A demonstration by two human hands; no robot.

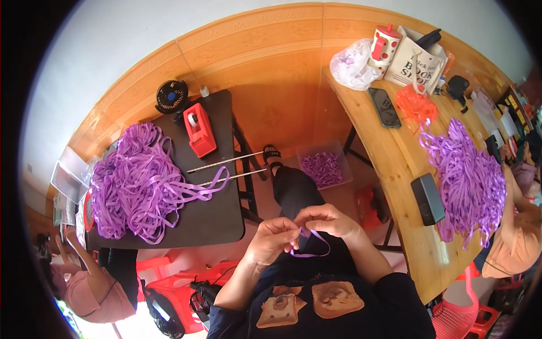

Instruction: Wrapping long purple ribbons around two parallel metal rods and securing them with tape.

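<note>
My left hand (pixel 276 236) and my right hand (pixel 329 220) meet above my lap, fingertips nearly touching. Between them is a short purple ribbon (pixel 320 252), pinched by both hands, with a loop hanging below. The exact grip of the fingertips is partly hidden. On the dark table to the left lies a big tangled heap of purple ribbon (pixel 138 186), one strand trailing off its right side. Two thin pale sticks (pixel 226 162) jut past that table's right edge. A clear plastic bin (pixel 349 176) on the floor ahead contains many small purple ribbon pieces (pixel 322 168).
A red tape dispenser (pixel 200 131) and a small black fan (pixel 171 97) stand on the dark table. The wooden table (pixel 395 198) at right bears another ribbon heap (pixel 468 181), a phone (pixel 385 107), a dark box (pixel 427 199) and bags. Other people sit at both sides.
</note>
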